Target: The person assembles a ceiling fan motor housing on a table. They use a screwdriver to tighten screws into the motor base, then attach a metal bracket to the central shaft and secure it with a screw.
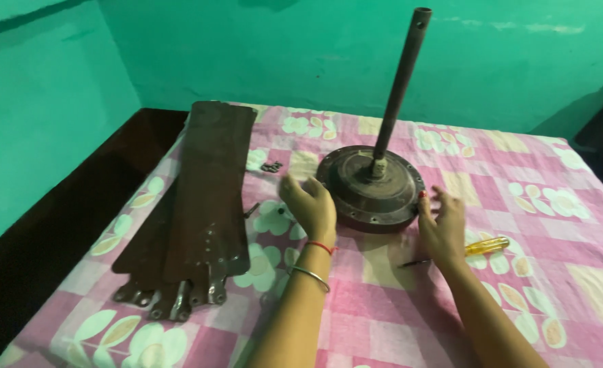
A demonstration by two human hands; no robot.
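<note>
In the head view, a dark round ceiling-fan motor housing (371, 187) sat flat on a pink checked bedsheet (553, 272), its downrod (398, 88) rising toward twelve o'clock with a slight lean to the right. The left hand (310, 204) lay at the housing's nine o'clock, fingers spread and flat against the rim, not closed on anything. The right hand (443, 221) sat at about four o'clock, also spread, fingertips at the rim; its outline was blurred, so whether it pressed or only brushed the metal could not be told. With one hand on each side, the person seemed to be steadying the heavy body on the soft bed. A yellow-handled screwdriver (482, 247) lay just beside the right hand, close for reach. Stacked brown fan blades (203, 204) rested well off at nine o'clock, a few small screws (271, 165) between them and the housing.
</note>
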